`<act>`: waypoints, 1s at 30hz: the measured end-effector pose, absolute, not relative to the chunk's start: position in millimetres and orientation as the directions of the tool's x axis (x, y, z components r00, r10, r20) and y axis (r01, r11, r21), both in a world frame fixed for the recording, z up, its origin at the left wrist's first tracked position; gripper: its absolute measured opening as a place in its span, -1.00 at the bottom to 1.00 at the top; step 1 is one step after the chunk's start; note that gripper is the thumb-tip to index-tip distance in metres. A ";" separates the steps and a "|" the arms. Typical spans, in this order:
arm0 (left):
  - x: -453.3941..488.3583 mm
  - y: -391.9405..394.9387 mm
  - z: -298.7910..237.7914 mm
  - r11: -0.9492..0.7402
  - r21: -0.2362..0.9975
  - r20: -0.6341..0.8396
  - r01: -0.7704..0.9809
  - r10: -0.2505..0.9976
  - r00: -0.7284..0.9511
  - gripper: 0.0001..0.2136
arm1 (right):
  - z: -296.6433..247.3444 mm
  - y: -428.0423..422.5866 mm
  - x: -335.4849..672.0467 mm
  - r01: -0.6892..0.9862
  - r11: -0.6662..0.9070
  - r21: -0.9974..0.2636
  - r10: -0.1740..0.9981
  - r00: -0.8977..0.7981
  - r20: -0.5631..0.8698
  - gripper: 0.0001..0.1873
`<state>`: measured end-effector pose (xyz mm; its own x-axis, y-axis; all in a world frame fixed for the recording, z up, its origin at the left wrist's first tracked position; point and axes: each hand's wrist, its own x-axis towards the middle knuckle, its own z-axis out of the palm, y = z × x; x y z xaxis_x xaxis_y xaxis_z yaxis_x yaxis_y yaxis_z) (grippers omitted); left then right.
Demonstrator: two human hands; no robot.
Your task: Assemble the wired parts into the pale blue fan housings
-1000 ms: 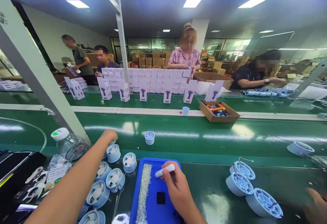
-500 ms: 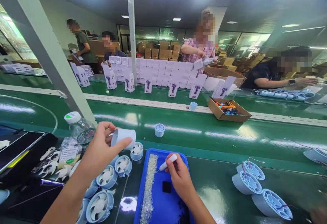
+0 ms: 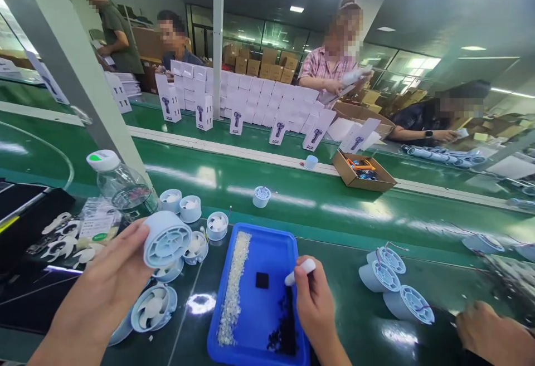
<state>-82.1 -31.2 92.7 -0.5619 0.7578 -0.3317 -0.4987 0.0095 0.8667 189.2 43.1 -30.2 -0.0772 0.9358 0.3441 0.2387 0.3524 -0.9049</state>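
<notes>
Fan housing gripped in raised left hand; right hand pinches white pen over blue tray

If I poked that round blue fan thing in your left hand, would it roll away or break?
The fan housing in the left hand looks like thin hollow plastic, so probably light. It is round, so on its side it might roll; the others sit flat. Its grille ribs look thin, so a hard poke could perhaps bend them.

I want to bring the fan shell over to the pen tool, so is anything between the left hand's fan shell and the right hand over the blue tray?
Nothing visible blocks it. The fan shell in the left hand is raised above the fan shells on the table; only the open blue tray lies below the path to the right hand and its pen tool.
</notes>
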 end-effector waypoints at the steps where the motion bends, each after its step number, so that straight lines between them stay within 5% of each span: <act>1: -80.9 -32.7 90.8 0.013 0.866 -0.342 -0.500 0.744 -0.573 -0.78 | -32.7 36.6 192.3 0.243 0.344 -0.907 0.938 -0.048 0.343 -0.77; 20: -73.7 -39.7 65.9 0.091 0.830 -0.428 -0.551 0.737 -0.523 -0.64 | -38.6 18.1 197.7 0.270 0.246 -0.931 0.950 0.121 0.286 -0.69; 27: -66.5 -34.2 64.2 0.099 0.792 -0.459 -0.602 0.748 -0.480 -0.64 | -33.6 30.4 180.5 0.282 0.319 -0.905 0.947 -0.067 0.313 -0.74; 30: -59.5 -30.3 61.7 0.085 0.771 -0.480 -0.631 0.730 -0.487 -0.71 | -25.8 30.5 166.9 0.230 0.269 -0.935 0.951 -0.216 0.221 -0.74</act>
